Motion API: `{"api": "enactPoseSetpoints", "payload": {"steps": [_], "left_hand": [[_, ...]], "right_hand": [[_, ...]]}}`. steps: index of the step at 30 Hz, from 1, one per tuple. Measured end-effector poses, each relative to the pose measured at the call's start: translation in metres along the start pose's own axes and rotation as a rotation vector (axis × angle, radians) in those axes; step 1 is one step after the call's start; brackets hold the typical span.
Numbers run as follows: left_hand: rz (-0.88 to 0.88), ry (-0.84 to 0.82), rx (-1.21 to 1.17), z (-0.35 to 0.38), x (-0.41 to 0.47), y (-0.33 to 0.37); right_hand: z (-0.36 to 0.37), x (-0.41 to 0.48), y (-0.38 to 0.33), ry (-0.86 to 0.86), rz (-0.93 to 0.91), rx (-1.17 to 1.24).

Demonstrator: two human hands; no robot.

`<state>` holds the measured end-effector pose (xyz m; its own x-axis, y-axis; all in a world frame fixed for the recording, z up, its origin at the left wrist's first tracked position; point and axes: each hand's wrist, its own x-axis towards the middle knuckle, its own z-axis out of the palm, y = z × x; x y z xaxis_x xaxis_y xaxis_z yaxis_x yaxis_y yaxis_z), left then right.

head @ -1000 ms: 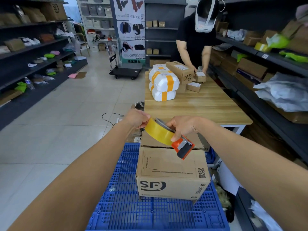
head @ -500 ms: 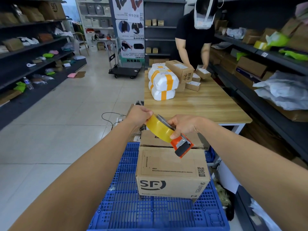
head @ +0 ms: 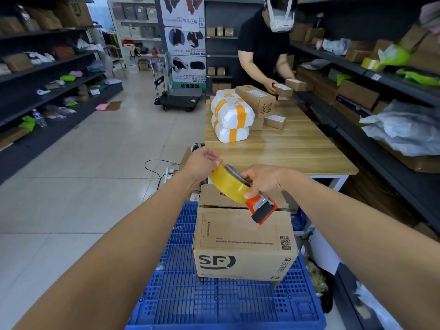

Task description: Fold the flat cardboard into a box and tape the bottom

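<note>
1. just above the middle of the view, the left hand (head: 202,163) has crept slightly further onto the far rim of the yellow tape roll (head: 228,184) than a second ago. its fingertips pinch that rim at the roll's ten o'clock, probably hunting for the loose end.
2. no strip shows free of the roll yet, so taping looks not yet started.
3. the right hand (head: 264,179) grips the orange dispenser (head: 262,208) as before, thumb down on the roll's side. the cutter end points toward five o'clock and hangs clear above the box.
4. the box (head: 242,244) has not shifted. it sits at six o'clock on a blue pallet (head: 214,306) with its upper flaps folded shut and the seam between them bare as far as i can see. flap tips poke out beneath, so the bottom is likely facing up and the folding looks done.
5. around, from nine o'clock: shelves (head: 47,67) of parcels, a trolley (head: 178,98) at eleven, and a cable (head: 154,167) on the floor. the worktop (head: 285,151) at one o'clock carries white parcels (head: 232,120) and brown cartons (head: 256,97). another person (head: 259,51) at twelve now lifts a small carton (head: 283,89). more shelving (head: 381,75) runs at three.
6. nothing lies on the seam. the worktop's near edge stands just behind the box, which may cramp a long pull of tape.
</note>
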<state>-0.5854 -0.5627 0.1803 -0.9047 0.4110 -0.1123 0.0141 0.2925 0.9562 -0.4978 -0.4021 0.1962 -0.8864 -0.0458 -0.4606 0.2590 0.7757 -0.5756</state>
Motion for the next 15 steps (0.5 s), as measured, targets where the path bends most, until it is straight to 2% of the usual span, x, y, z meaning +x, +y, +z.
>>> {"api": "enactPoseSetpoints", "payload": {"steps": [6,15], "left_hand": [[-0.053,-0.022,0.029,0.003,0.001,0.002],[-0.029,-0.007,0.034,0.009,-0.004,0.006]], "right_hand": [[-0.004,-0.003,0.002,0.01,0.001,-0.029],[-0.007,-0.011,0.003,0.01,-0.006,-0.037]]}}
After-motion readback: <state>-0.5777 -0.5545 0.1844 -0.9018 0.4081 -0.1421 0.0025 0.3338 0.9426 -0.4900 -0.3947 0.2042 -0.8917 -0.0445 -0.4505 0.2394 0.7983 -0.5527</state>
